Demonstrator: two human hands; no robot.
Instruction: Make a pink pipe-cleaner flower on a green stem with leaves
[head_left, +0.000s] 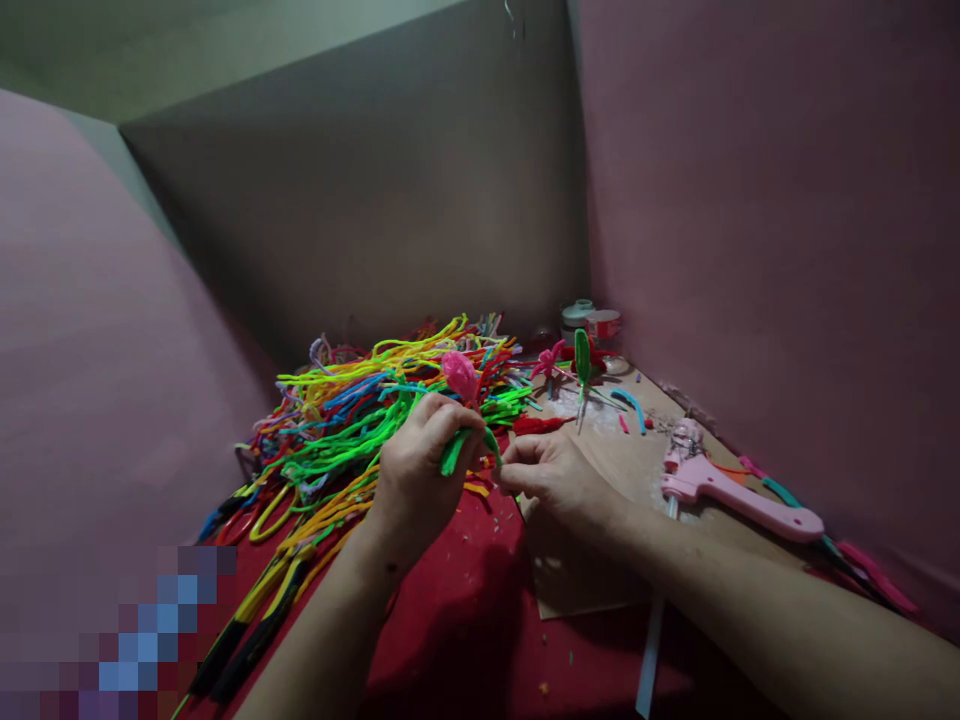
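Note:
My left hand [426,455] is closed around a pipe-cleaner flower with a pink head [459,374] standing up above the fingers. Green fuzzy leaves [452,454] of the flower poke out beside the thumb. My right hand [551,474] pinches the tip of a green leaf [492,446] that stretches between the two hands. The flower's stem is mostly hidden in my left palm. Behind the hands lies a big heap of coloured pipe cleaners [352,440], green, yellow, blue and orange.
On the right a pink hot glue gun [750,505] with a glue stick rests on a cardboard sheet [577,585]. Yellow-and-black pliers [259,620] lie front left on the red cloth [450,630]. A green leaf piece [582,357], a pink flower [548,358] and jars [577,313] are farther back.

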